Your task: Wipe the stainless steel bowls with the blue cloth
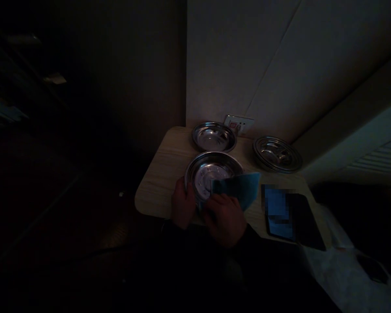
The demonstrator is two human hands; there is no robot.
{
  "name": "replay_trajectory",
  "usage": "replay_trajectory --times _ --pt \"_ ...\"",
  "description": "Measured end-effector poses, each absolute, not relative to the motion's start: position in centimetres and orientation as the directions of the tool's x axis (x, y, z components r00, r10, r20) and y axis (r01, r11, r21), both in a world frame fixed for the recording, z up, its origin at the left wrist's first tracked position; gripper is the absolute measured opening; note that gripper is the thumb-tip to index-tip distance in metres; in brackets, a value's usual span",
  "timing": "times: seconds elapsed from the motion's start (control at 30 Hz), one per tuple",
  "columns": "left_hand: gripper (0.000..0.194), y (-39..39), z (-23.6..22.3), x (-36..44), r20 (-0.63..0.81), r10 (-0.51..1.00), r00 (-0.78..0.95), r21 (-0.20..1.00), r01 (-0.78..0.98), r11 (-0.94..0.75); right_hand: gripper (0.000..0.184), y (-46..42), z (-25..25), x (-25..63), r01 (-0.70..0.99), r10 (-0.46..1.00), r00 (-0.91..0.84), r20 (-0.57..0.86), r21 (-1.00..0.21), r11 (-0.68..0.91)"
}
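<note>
Your left hand point(183, 203) curls around the rim of a shiny, round metal bowl point(207, 176); your right hand point(226, 218) clutches a flat blue cloth point(246, 189) over it.

Apparent phone point(279, 214) blurred, front bowl point(207, 173) partly hidden

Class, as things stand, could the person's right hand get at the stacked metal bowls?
Probably yes: nothing visible blocks the stacked bowls, though the right hand holds a blue cloth and might need to release it first.
</note>
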State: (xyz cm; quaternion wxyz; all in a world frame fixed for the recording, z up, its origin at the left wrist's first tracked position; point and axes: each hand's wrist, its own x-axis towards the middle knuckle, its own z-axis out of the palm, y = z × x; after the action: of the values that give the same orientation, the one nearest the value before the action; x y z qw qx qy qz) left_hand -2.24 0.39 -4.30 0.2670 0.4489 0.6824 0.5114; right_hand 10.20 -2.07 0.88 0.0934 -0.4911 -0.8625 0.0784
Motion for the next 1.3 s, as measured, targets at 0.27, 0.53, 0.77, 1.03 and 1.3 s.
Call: replay_trajectory --times 0.27,0.53,0.77,1.03,1.3 --pt "0.027 0.5 -4.5 -2.2 0.092 0.884 -0.459 0.929 0.358 0.089 0.005 -2.0 0.7 10.1 0.845 0.871 -0.483 0.090 -0.213 0.490" --pt "0.029 0.5 -4.2 -2.1 0.080 0.877 -0.473 0.919 0.375 0.118 0.006 -2.2 0.8 10.4 0.845 0.861 -0.494 0.122 -0.166 0.508" --pt "0.028 0.8 -4.5 -2.1 0.081 0.880 -0.467 0.928 0.358 0.104 0.009 -2.5 0.2 10.8 0.822 0.836 -0.519 0.179 -0.165 0.545" --pt "0.026 0.8 -4.3 -2.1 0.066 0.881 -0.468 0.915 0.381 0.133 0.010 -2.6 -0.6 10.7 0.800 0.800 -0.538 0.265 -0.137 0.584" --pt "0.029 0.4 -4.6 -1.9 0.131 0.859 -0.496 0.922 0.379 0.079 0.007 -1.7 0.2 11.0 0.816 0.865 -0.494 0.090 -0.296 0.497"
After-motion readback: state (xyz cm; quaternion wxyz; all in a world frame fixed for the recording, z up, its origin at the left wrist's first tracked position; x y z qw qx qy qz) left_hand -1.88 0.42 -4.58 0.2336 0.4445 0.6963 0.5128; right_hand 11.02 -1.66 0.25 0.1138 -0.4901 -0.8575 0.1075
